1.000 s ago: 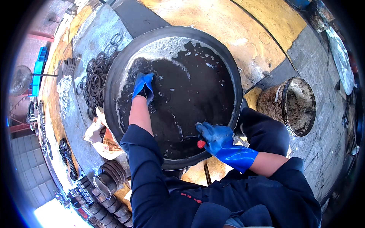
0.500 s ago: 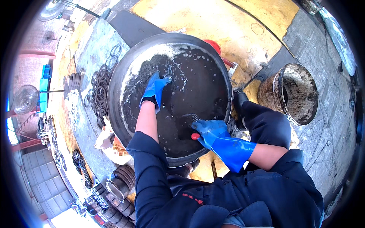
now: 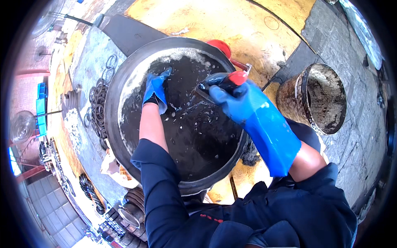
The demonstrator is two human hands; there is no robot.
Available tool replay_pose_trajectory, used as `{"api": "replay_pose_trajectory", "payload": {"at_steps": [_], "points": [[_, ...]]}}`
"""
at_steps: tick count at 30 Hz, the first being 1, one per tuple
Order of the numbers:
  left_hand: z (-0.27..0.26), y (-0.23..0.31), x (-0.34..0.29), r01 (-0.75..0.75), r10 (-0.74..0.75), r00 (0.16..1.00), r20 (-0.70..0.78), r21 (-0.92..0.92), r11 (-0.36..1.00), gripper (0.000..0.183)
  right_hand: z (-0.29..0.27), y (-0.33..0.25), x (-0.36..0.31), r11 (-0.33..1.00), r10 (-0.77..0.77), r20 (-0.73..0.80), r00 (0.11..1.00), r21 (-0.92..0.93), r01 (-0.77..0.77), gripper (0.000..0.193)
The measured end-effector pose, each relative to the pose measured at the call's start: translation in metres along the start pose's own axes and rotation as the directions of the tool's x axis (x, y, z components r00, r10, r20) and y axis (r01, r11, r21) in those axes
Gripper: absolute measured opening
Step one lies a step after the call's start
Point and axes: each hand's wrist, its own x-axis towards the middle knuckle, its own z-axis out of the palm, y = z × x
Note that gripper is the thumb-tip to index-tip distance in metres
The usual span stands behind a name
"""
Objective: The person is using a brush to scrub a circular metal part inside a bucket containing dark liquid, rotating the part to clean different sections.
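Note:
A wide black basin of dark, murky liquid stands before me, pale foam along its far left edge. In its far left part is my left hand, in a blue rubber glove. One finger stretches away from the others, which are partly lost against the liquid; nothing shows in its grasp. Over the basin's right side, my right hand, also blue-gloved, is closed round a red-handled tool. The tool's dark, narrow working end points left over the liquid; its exact kind is unclear.
A red scoop lies behind the basin, its handle toward the right. To the right stands a grimy bucket. Dark rings are heaped on the floor at left, with a pale bag and stacked metal parts nearer me.
My right hand has risen from the basin's near right side, moving away from me and turning the tool's red end upward. My left hand has shifted left. Ripples and splashes now mark the liquid's middle.

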Motion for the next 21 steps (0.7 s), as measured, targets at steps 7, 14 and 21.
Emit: {"api": "replay_pose_trajectory", "payload": {"at_steps": [7,14,21], "points": [[-0.028,-0.012,0.051,-0.274,0.401,0.916,-0.013,0.711,0.648,0.05,-0.024,-0.027,-0.003,0.996,0.007,-0.137,0.99,0.088,0.005,0.027],[-0.008,-0.015,0.045,-0.212,0.175,0.977,0.12,0.583,0.784,0.049,-0.031,-0.03,0.0,0.984,0.03,-0.187,0.982,0.181,0.005,0.029],[0.043,-0.007,-0.012,-0.15,0.037,0.983,0.177,0.686,0.712,0.043,-0.042,-0.021,0.008,0.991,0.058,-0.232,0.971,0.127,-0.028,0.032]]}}
